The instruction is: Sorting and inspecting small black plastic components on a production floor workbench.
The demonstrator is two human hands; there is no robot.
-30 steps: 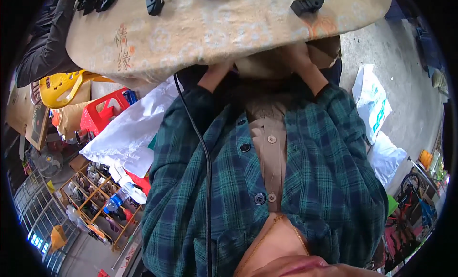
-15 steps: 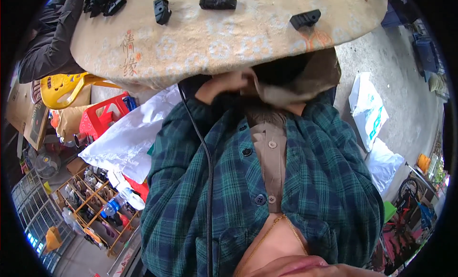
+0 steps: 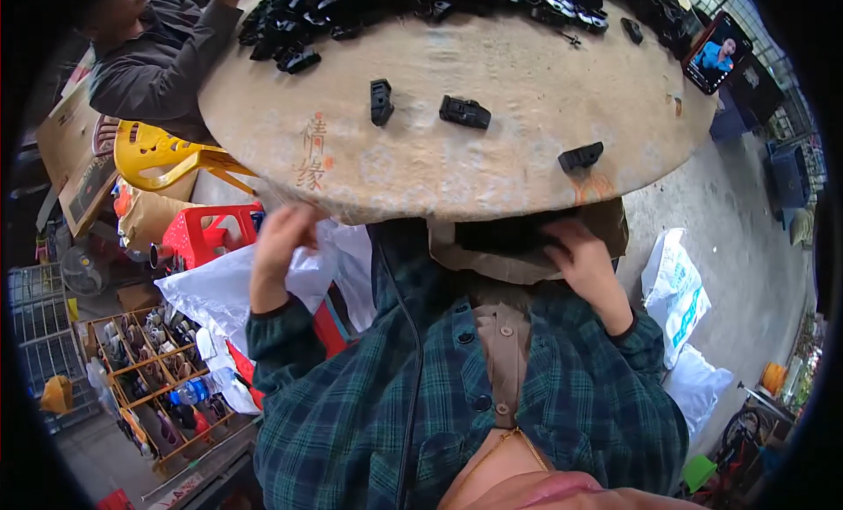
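- At ten o'clock of the view, another person in a grey sleeve (image 3: 145,66) sits at the far-left side of the round table (image 3: 492,172), next to a yellow plastic chair (image 3: 158,154).
- Below the chair, at nine o'clock, stands a red plastic stool (image 3: 202,233), and at seven o'clock is a wooden rack (image 3: 149,369) with many small goods and bottles.
- The left hand (image 3: 281,246) is raised just under the table edge, in front of a white plastic bag (image 3: 219,290). Its fingers are curled inward and they touch the bag; I cannot tell if they really pinch the plastic.
- On the table top, near its front edge, three black plastic parts lie separately: one upright part (image 3: 381,101) at eleven o'clock, one flat part (image 3: 464,112) beside it at twelve o'clock, and one more part (image 3: 581,156) to the right, close to the rim.
- A big heap of the same black parts (image 3: 421,5) covers the far side of the table.
- Under the table edge, a brown paper sack (image 3: 518,260) with an open dark mouth rests against the person's chest.
- The right hand (image 3: 584,264) lies at the mouth of the sack, fingers bent over its edge and closed on the paper.
- At one o'clock a phone (image 3: 718,55) with a bright screen stands at the table's far-right side.
- At three o'clock a white woven sack (image 3: 676,290) lies on the concrete floor.
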